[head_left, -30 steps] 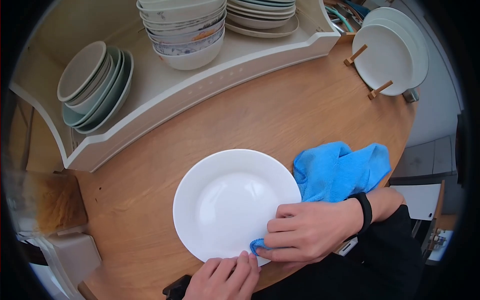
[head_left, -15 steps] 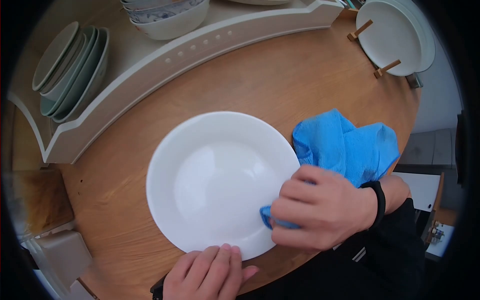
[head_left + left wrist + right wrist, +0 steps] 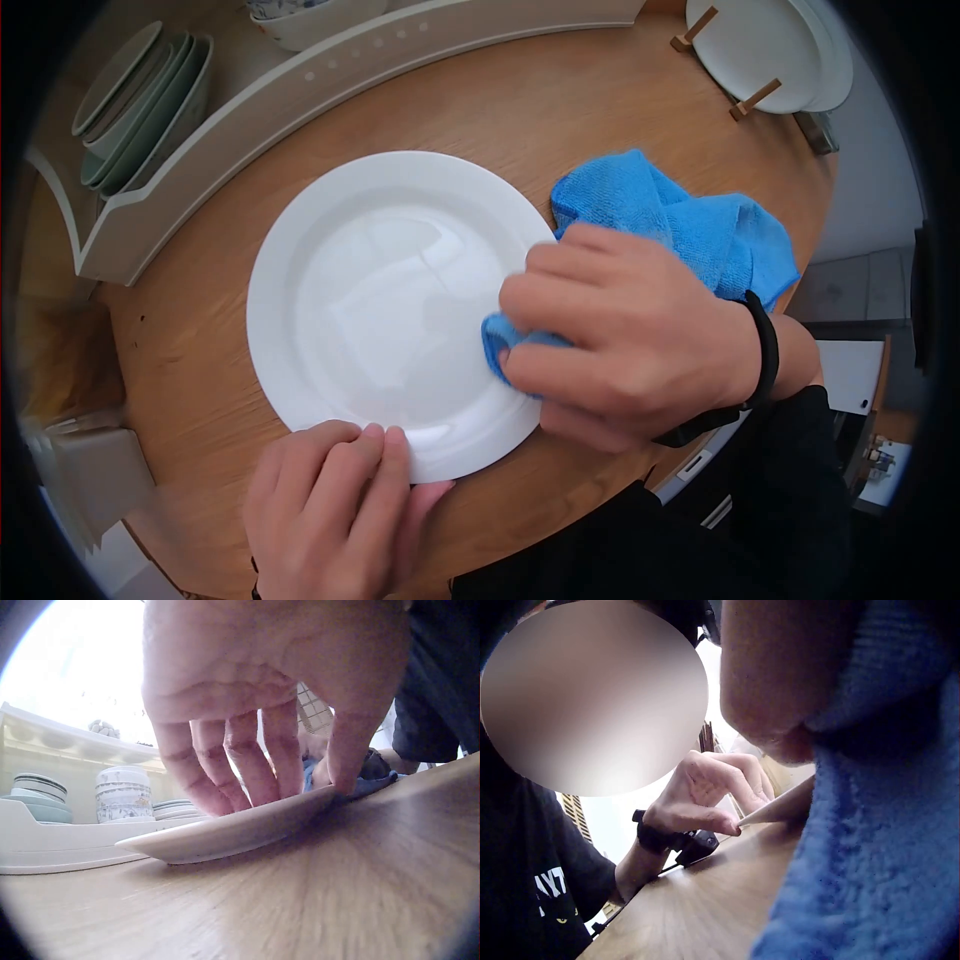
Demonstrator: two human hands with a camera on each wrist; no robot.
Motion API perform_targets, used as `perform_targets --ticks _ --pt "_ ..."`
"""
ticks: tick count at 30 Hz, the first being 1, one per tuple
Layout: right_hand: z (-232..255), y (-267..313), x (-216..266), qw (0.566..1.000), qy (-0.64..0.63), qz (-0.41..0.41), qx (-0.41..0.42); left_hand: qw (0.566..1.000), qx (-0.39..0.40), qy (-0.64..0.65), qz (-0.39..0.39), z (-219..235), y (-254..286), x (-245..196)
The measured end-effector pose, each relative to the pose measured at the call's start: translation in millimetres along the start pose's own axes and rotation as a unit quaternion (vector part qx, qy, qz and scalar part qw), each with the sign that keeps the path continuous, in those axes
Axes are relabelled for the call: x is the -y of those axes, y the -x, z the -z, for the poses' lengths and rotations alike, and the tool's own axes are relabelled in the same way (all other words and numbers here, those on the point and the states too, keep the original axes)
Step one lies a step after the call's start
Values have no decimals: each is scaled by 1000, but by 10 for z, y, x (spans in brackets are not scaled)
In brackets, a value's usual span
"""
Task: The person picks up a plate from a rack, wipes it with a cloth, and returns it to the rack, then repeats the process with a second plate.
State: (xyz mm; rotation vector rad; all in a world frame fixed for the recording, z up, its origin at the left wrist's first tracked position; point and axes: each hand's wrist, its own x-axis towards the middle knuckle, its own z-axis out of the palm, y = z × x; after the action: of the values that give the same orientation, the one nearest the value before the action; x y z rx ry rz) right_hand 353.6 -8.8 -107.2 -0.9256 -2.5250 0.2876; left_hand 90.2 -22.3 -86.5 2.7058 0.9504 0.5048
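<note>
A round white plate (image 3: 385,300), glossy and smooth with a broad rim and a shallow round well, lay between the hands over a pale brown wood-grain table (image 3: 190,400). Its near edge was lifted off the surface, so that it sat tilted.

The left hand (image 3: 330,510) pinched this near edge, its fingers side by side and bent down onto the top of the rim, the thumb underneath. The right hand (image 3: 630,330) had its fingers curled round a bunched part of a bright blue cloth (image 3: 620,195), held against the right side of the plate. The cloth had a fine, nubbly weave and a stitched border; the rest of it lay in loose folds on the table beyond the right hand. A black wristband (image 3: 765,350) circled the right wrist.

In the right wrist view, the person's black shirt (image 3: 525,847) bore white capital letters, partly cut off, that seemed to read "AYT", with small yellowish marks below. A small black device (image 3: 699,847) sat at the left wrist.

Behind the plate ran a white shelf front (image 3: 230,140) with a curved top edge and a row of small round dots. On the shelf stood tilted, nested pale green and white dishes (image 3: 150,110) and a stack of white bowls (image 3: 124,796), some with bluish patterns. At the upper right, white plates (image 3: 755,50) leaned behind wooden pegs (image 3: 755,100).
</note>
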Motion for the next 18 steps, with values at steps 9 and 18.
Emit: perform_targets --ticks 9,18 --pt "-59 -38 61 993 -77 74 54 1000 -12 3 -9 -35 20 21" --pt "-18 -10 167 999 42 23 -10 1000 -1 9 -8 -17 5 -4"
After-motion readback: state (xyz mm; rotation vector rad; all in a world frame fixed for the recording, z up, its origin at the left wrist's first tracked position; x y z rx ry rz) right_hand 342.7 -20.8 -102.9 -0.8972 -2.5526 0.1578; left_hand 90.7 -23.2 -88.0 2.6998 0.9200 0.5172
